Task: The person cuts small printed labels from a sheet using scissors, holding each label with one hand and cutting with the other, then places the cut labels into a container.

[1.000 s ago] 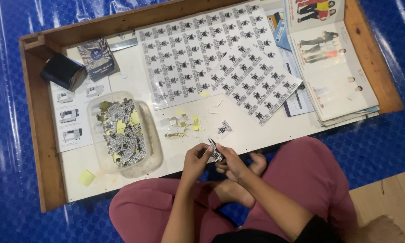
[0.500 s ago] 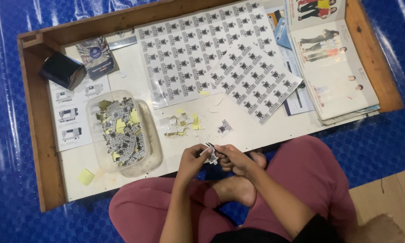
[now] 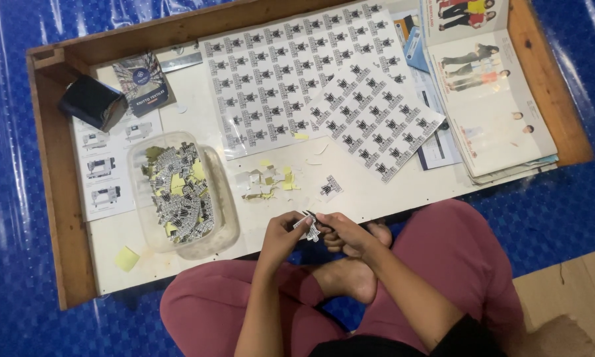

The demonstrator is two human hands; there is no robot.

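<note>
My left hand point(image 3: 281, 233) and my right hand point(image 3: 342, 231) meet over the near edge of the white tabletop point(image 3: 376, 192), both pinching one small black-and-white sticker piece point(image 3: 308, 227) between the fingertips. Just beyond the hands lies a single cut sticker point(image 3: 330, 188) and a scatter of yellow and white backing scraps point(image 3: 267, 180). Two large printed sticker sheets point(image 3: 297, 73) cover the middle of the table. To the left stands a clear plastic tub point(image 3: 178, 192) filled with several cut stickers and yellow scraps.
A wooden frame point(image 3: 59, 198) rims the table. A dark box point(image 3: 92, 102) and a booklet point(image 3: 142, 82) sit at the far left, paper with machine pictures point(image 3: 102, 165) below them. Open magazines point(image 3: 495, 99) lie at right. A yellow scrap point(image 3: 127, 258) lies near the front. Blue floor mat surrounds.
The hands have stayed together at the table's near edge, shifting slightly while working the small sticker piece. Nothing on the table has moved.
</note>
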